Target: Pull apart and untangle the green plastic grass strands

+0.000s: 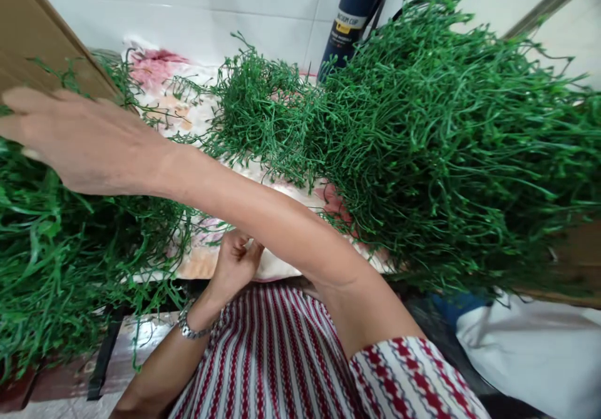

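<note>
My right hand (84, 140) reaches across to the left, over a heap of thin green plastic-looking plant stems (70, 250). It is slightly blurred, and I cannot tell whether its fingers hold a stem. Close to my body, my left hand (238, 257), below a metal watch (190, 324), is closed in a pinch at the table's front edge. My right forearm covers part of that hand's fingertips, so what they hold is hidden. Beyond the forearm lies a smaller clump of green stems (263, 109), which merges with a large pile (451, 143) on the right.
A floral cloth (201, 262) covers the table. Against the tiled wall stands a dark blue vacuum cup (345, 24). Brown cardboard (47, 31) rises at the upper left. White fabric or a bag (535, 350) sits at the lower right.
</note>
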`<action>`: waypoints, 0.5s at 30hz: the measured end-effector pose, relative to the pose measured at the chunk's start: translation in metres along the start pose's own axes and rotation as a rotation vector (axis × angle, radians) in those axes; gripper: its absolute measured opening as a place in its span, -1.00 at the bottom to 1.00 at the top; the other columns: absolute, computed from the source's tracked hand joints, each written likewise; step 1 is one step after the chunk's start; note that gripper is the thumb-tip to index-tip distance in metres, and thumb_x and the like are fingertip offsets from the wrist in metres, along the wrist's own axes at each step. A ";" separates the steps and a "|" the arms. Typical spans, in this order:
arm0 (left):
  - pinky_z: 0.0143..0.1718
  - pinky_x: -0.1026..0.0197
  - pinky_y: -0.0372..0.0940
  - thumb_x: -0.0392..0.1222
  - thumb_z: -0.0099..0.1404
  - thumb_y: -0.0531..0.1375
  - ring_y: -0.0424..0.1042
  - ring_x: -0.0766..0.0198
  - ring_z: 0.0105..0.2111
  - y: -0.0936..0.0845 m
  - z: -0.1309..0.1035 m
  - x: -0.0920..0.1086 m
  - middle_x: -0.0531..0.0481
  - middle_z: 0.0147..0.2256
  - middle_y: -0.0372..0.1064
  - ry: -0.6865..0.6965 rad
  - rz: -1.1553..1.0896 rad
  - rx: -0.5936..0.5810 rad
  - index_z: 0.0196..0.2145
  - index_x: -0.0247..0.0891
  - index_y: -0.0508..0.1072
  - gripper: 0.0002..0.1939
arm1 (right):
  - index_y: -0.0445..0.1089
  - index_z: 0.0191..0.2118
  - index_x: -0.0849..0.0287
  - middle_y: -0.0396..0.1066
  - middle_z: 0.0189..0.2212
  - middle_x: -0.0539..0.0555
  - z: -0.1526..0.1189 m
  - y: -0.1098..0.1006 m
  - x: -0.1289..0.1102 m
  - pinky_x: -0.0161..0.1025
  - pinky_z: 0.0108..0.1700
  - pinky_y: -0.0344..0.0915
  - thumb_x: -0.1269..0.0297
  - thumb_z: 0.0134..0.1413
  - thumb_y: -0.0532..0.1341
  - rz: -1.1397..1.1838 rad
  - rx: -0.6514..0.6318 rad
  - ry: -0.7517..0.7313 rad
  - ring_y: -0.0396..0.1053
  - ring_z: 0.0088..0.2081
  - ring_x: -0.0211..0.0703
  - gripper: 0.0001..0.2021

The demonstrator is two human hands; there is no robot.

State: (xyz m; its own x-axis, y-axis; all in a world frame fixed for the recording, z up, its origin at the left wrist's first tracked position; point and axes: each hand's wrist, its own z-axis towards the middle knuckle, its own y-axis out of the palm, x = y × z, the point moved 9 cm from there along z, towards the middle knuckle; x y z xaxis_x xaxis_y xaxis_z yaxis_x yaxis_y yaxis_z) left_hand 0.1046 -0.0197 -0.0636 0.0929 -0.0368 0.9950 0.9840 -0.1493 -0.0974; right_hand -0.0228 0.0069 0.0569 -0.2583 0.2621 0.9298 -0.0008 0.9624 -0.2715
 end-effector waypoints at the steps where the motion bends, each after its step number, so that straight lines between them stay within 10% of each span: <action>1: -0.56 0.34 0.12 -0.28 0.08 0.18 0.20 0.39 -0.62 0.000 0.000 -0.001 0.11 -0.67 0.27 0.014 0.033 -0.001 -0.71 -0.33 0.32 -0.75 | 0.19 -0.60 0.47 0.30 -0.45 -0.14 -0.001 -0.002 0.010 -0.66 -0.49 0.12 0.45 0.02 -0.55 0.080 0.008 0.140 0.39 -0.21 -0.41 -0.38; 8: -0.29 0.23 0.21 -0.25 0.18 0.12 0.34 0.26 -0.36 -0.017 0.000 0.007 0.00 -0.43 0.42 0.188 0.216 0.043 -0.39 -0.29 0.49 -0.85 | 0.16 -0.54 0.46 0.24 -0.20 -0.23 -0.095 0.005 0.055 -0.64 -0.25 0.12 0.42 0.00 -0.66 0.952 0.164 1.021 0.19 -0.10 -0.63 -0.32; 12: -0.17 0.15 0.19 -0.25 0.17 0.12 0.31 0.20 -0.23 -0.044 -0.001 0.015 -0.03 -0.35 0.40 0.267 0.415 0.179 -0.36 -0.26 0.48 -0.86 | 0.32 -0.10 0.23 0.37 -0.20 -0.09 -0.169 0.007 0.018 -0.41 -0.18 0.34 0.42 0.23 -0.11 1.176 0.160 1.135 0.32 -0.19 -0.45 -0.71; 15: -0.17 0.14 0.19 -0.30 0.18 0.09 0.29 0.20 -0.24 -0.044 -0.004 0.017 -0.03 -0.38 0.39 0.277 0.532 0.166 -0.37 -0.26 0.47 -0.85 | 0.38 -0.15 0.22 0.42 -0.30 0.03 -0.218 0.001 -0.027 -0.29 -0.23 0.37 0.39 0.21 -0.05 1.235 0.077 1.208 0.39 -0.27 -0.29 -0.73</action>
State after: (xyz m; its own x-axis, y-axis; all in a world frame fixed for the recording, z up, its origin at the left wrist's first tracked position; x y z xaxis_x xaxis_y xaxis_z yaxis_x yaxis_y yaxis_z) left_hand 0.0622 -0.0174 -0.0427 0.5563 -0.3225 0.7658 0.8261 0.1154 -0.5515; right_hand 0.1947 0.0162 0.0858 0.6704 0.7190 -0.1831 -0.4277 0.1728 -0.8872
